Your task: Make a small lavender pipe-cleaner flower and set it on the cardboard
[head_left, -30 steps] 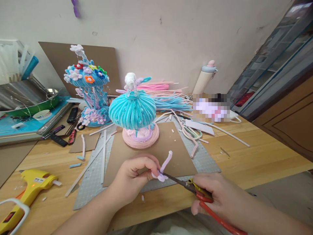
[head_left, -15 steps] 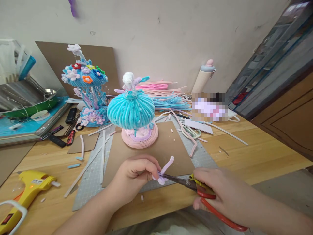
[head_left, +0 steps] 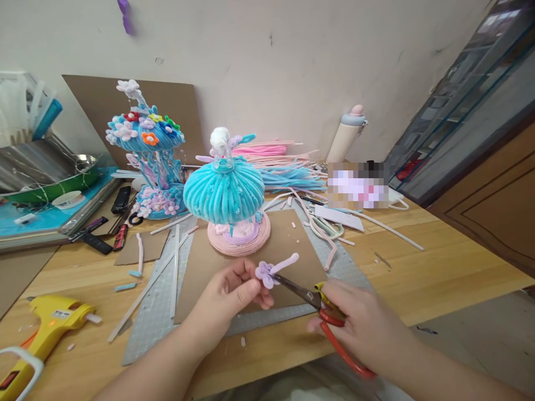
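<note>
Tabletop, two models, left fingers tight on one flower, right fingers around one scissors

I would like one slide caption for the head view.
Left hand holds a lilac flower while the right hand points scissors at it.

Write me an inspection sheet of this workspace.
Surface: wooden table, grey mat with brown cardboard on it.
Job's things: purple flower with stem; scissors, tips near the stem's base; blue ornament behind, flowered ornament farther left.
Clutter: glue gun at left, piled blue strips, blue offcut.
Hands: left hand holds the flower; right hand grips the scissors.
Cables: white loop at right, possibly a cord.
Surroundings: pale wall behind, brown cabinet at right.
</note>
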A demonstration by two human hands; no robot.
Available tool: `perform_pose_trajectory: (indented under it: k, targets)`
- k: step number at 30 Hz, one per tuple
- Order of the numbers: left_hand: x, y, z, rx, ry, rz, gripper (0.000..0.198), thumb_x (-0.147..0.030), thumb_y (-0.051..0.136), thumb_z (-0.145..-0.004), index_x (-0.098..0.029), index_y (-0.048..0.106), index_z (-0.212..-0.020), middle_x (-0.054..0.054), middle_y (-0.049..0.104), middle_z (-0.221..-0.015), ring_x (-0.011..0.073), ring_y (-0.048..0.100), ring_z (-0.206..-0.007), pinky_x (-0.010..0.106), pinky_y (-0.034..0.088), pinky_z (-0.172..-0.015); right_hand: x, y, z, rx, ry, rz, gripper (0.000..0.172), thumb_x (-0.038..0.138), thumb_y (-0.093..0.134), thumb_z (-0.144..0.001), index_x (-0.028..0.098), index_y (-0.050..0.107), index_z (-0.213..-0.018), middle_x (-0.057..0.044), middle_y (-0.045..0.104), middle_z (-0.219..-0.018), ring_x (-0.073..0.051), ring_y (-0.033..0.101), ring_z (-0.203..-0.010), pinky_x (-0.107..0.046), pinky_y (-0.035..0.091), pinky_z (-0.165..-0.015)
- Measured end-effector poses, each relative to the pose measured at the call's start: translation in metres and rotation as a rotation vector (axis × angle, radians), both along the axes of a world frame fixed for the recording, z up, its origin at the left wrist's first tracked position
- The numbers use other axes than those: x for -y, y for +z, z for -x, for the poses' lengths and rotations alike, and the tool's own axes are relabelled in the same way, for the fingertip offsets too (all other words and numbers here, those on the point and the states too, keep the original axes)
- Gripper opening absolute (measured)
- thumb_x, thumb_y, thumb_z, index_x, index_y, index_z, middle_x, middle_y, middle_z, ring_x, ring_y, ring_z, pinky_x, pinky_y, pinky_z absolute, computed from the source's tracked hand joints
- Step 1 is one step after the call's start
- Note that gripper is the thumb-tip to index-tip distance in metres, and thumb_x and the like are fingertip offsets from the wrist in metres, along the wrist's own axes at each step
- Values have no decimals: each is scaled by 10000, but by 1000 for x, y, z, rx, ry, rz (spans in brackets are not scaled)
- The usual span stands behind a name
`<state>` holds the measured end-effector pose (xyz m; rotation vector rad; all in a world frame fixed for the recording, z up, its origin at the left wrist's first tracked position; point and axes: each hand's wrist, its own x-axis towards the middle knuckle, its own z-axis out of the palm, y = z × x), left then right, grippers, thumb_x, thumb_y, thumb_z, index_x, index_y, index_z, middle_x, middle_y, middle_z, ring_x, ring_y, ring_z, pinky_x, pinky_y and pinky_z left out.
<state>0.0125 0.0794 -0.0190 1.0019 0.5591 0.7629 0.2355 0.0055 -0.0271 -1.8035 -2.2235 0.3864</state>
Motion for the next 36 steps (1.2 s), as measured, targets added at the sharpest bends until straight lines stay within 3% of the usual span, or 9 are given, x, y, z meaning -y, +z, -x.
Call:
perform_pose_trajectory:
  k: [4, 10, 16, 25, 36]
  targets:
    - [0, 1, 0, -140, 12, 100, 261, -345, 546, -831, -119, 585, -706, 41, 610, -651, 165, 619, -586, 287, 473, -602, -1, -7, 3, 99, 38, -128, 300, 442, 530, -836, 206, 409, -695, 5, 513, -675, -147, 478, -570, -251, 291, -531]
    - [-3, 0, -1, -258, -35, 129, 318, -279, 487, -809, -144, 495, -522, -20, 482, -432, 103, 489, -365, 217, 383, -412, -4, -6, 3, 84, 62, -72, 381, 570, 530, -791, 205, 436, -731, -7, 522, -732, -168, 506, -650, -266, 307, -568]
    - [-1, 1, -2, -305, -130, 167, 281, -257, 482, -757, -154, 465, -496, -25, 456, -407, 96, 443, -304, 202, 328, -340, -4, -4, 3, 68, 59, -33, 420, 601, 556, -754, 203, 426, -722, -3, 509, -740, -179, 498, -690, -270, 301, -580]
    - [-1, -8, 1, -69, -221, 243, 317, -262, 326, -829, -149, 467, -568, 3, 484, -527, 118, 503, -392, 238, 367, -424, -5, -3, 9, 34, 46, -13, 436, 600, 592, -724, 198, 422, -731, 4, 504, -739, -166, 482, -660, -266, 305, -571]
    - [-2, -9, 0, -38, -257, 345, 262, -275, 394, -800, -159, 455, -573, 1, 475, -505, 118, 492, -389, 218, 325, -387, -11, -3, 13, 59, 86, -31, 371, 552, 532, -792, 201, 425, -739, -11, 524, -738, -179, 507, -656, -270, 302, -564]
